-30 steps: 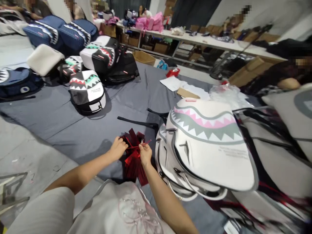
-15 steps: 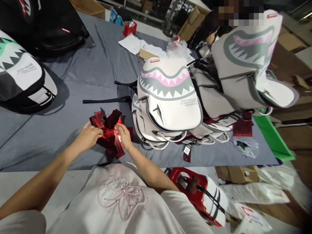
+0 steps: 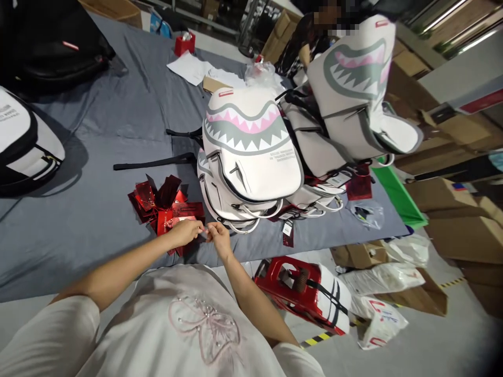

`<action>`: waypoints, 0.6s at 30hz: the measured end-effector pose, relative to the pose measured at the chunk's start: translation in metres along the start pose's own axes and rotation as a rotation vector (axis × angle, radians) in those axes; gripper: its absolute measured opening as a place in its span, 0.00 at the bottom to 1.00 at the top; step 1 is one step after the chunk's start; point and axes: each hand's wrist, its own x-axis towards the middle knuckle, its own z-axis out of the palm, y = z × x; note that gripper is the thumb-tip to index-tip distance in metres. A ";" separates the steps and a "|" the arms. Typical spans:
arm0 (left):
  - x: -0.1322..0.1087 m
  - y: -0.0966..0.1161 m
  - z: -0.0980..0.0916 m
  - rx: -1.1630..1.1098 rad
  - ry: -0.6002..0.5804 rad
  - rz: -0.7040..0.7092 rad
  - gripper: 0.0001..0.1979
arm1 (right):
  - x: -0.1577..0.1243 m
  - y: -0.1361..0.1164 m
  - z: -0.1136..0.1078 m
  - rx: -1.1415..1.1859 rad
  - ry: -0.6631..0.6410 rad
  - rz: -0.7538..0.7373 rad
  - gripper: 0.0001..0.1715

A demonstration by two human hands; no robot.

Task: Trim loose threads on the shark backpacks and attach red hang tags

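My left hand (image 3: 186, 232) and my right hand (image 3: 219, 239) meet fingertip to fingertip over the table's near side. Both are closed in a pinch on something tiny between them, too small to name. A fanned-out bunch of shiny red tags (image 3: 168, 195) lies on the cloth just beyond and left of my left hand. Directly behind my right hand, a white backpack (image 3: 271, 173) with a pink and grey shark-mouth print rests on other white backpacks (image 3: 220, 198). One tag with a white label (image 3: 287, 230) hangs from the stack at the table's front.
Grey cloth (image 3: 98, 141) covers the table. Black (image 3: 58, 47) and white-black (image 3: 19, 136) backpacks sit at left, more shark-print backpacks (image 3: 353, 73) at right. Papers (image 3: 190, 68) and a red box (image 3: 184, 44) lie at the back. A red stool (image 3: 298, 293) stands below. Another person (image 3: 302, 47) is beyond.
My hands have left the red tags and come together to the right, near the backpack stack. The tags stay on the cloth. The camera view has turned to the right.
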 end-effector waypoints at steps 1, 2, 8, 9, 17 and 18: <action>0.001 0.001 0.002 -0.005 0.005 -0.019 0.13 | 0.004 0.002 -0.008 -0.057 0.023 0.005 0.23; 0.002 0.000 0.002 -0.003 0.009 -0.041 0.12 | 0.009 0.004 -0.015 -0.123 0.044 0.008 0.22; 0.024 0.001 0.000 -0.021 0.024 -0.163 0.12 | 0.038 0.011 -0.032 -0.515 0.118 -0.008 0.16; 0.032 0.002 0.001 -0.032 0.020 -0.180 0.11 | 0.038 0.013 -0.032 -0.553 0.118 -0.014 0.16; 0.089 -0.001 0.028 -0.178 -0.084 -0.254 0.12 | 0.015 0.042 -0.055 -0.555 0.124 -0.095 0.19; 0.092 -0.002 0.032 -0.200 -0.099 -0.261 0.13 | 0.016 0.046 -0.057 -0.524 0.136 -0.094 0.19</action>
